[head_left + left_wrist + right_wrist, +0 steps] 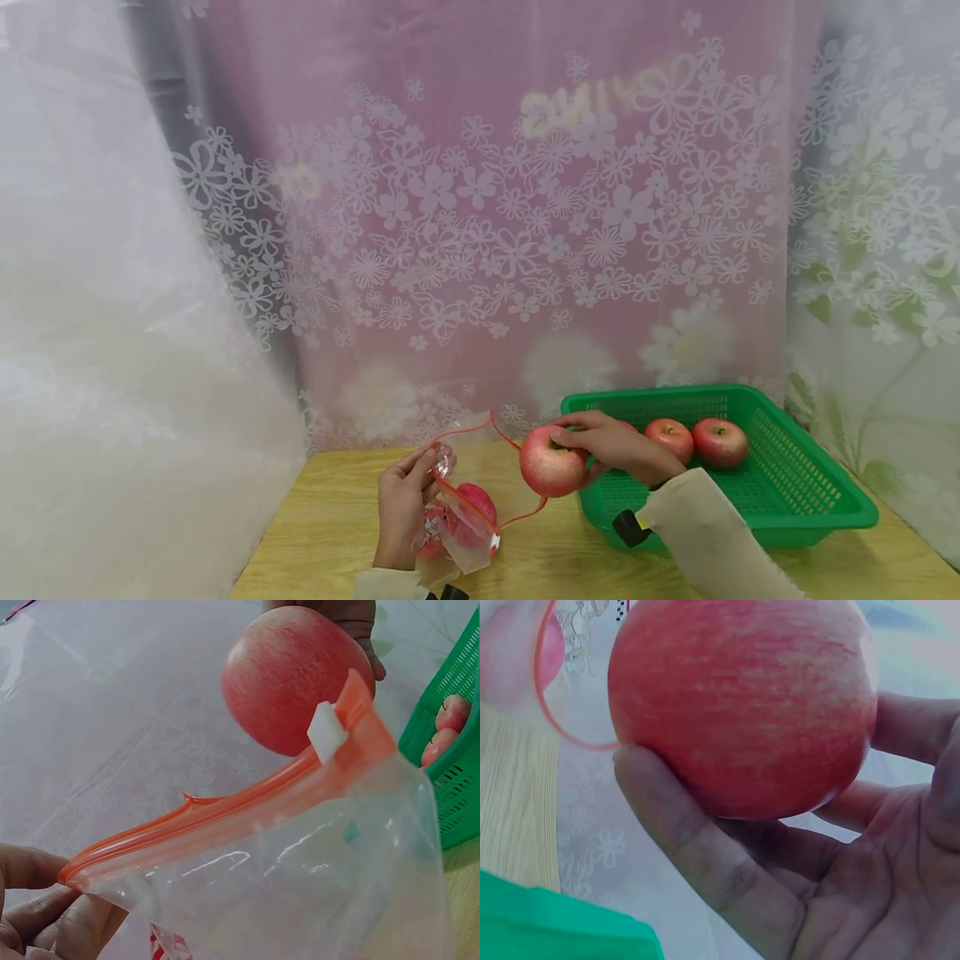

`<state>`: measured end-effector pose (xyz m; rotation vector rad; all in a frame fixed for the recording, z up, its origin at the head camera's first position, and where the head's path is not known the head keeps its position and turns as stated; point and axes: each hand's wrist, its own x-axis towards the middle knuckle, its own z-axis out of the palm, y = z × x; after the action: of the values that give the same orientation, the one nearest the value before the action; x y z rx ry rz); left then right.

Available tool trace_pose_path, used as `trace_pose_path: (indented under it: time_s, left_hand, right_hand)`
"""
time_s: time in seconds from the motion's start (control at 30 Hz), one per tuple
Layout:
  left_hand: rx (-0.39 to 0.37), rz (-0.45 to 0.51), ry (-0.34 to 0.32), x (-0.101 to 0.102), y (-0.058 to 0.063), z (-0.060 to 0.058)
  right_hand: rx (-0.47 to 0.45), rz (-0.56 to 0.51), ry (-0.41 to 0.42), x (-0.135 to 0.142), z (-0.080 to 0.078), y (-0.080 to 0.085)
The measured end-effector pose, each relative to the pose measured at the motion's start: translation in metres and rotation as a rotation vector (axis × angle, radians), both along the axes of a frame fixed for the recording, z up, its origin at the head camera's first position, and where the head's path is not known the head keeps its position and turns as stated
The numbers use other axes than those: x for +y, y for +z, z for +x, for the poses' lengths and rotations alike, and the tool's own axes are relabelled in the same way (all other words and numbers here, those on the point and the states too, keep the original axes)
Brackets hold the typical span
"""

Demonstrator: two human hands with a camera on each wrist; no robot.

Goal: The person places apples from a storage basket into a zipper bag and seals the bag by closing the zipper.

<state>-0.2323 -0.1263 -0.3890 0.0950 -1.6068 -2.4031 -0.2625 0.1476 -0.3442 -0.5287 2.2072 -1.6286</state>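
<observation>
1. Apple (543, 467), just one, is sitting at the bag's mouth, not yet in; the right hand (611, 442) is gripping it.
2. The left hand (405, 500) is pinching the orange rim of one clear bag (322, 855), whose mouth is gaping.
3. Filling is seemingly getting partway: one reddish fruit (483, 500) is showing through the plastic; another red patch is too blurred to count.
4. Two apples (669, 442) are plainly waiting in one green basket (810, 525), a third peeking past the right hand; the worktop (322, 500) is carrying it.
</observation>
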Motion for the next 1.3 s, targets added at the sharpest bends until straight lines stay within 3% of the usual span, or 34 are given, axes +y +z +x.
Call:
trace_pose_path:
  time_s: [0.3, 0.63, 0.87, 1.3]
  left_hand:
    - [-0.016, 0.009, 0.003, 0.001, -0.001, 0.0]
    - [-0.009, -0.005, 0.004, 0.001, -0.003, -0.003]
    - [0.006, -0.003, 0.002, 0.002, -0.003, -0.003]
    - [0.006, -0.008, -0.008, 0.005, -0.001, -0.003]
  right_hand:
    - [0.058, 0.024, 0.006, -0.02, 0.001, -0.005]
    - [0.095, 0.07, -0.042, -0.035, 0.002, -0.005]
    - [0.203, 0.118, -0.06, -0.042, 0.001, -0.009]
    - [0.3, 0.202, -0.166, -0.051, -0.003, -0.016]
